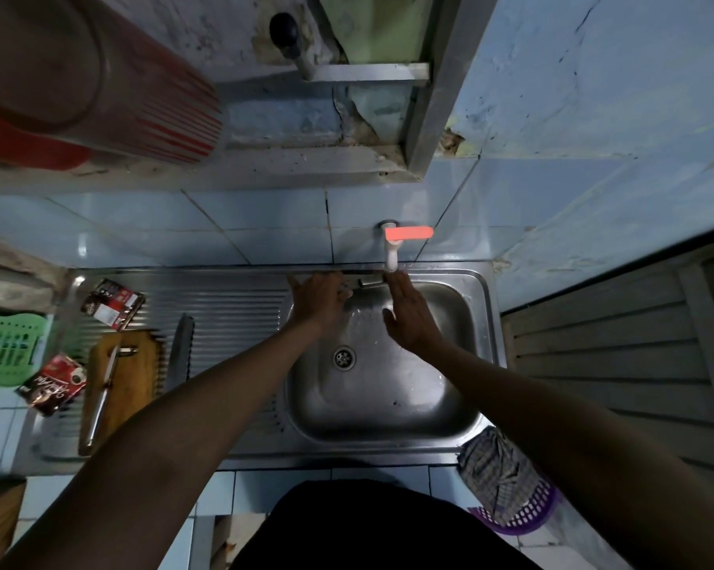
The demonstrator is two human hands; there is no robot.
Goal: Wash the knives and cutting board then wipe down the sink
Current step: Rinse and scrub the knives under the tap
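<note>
Both hands hover over the steel sink (462,409), right under the white tap (391,257) with its orange lever; the left hand (320,296) is spread with loose fingers at the basin's back rim, and the right hand (408,318) is flat, fingers straight and together, holding nothing. The things to be washed wait on the ribbed draining board (232,306) to the left: a wooden cutting board (135,376) with a slim metal-handled knife (100,401) lying along it, and a serrated knife (180,351) just beside its right edge. I'd guess the board is stiff, fairly heavy, and slick once wet, best taken by its long edges; the knives are light, smooth steel, to be gripped by the handles only. A checked cloth (493,471) sits in a purple basket (527,516) near the sink's front corner.
</note>
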